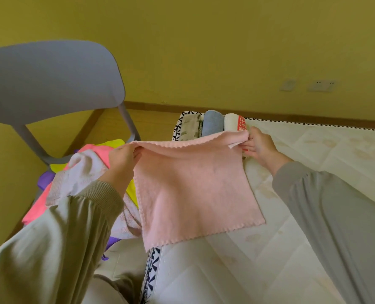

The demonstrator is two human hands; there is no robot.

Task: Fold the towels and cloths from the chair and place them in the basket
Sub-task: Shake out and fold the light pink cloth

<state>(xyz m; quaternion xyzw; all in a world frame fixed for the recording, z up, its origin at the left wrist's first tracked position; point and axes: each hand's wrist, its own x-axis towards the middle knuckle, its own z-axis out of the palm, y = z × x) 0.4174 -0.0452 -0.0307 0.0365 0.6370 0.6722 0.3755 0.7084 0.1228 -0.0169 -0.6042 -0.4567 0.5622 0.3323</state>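
A pale pink cloth [193, 189] hangs spread out between both hands, its lower edge lying on the white mattress [292, 216]. My left hand [122, 159] pinches its top left corner and my right hand [259, 144] pinches the top right corner. Behind the cloth stands a black-and-white patterned basket [179, 126] holding a grey patterned roll [191, 127], a blue roll [213, 122] and a white towel with a red print [233, 123]. A grey chair [50, 77] at the left carries a heap of pink, yellow, purple and whitish cloths [83, 170].
A yellow wall fills the background, with two sockets [321, 85] at the right. Wooden floor shows under the chair [107, 128]. The mattress has a black-and-white patterned border [151, 275] near my lap.
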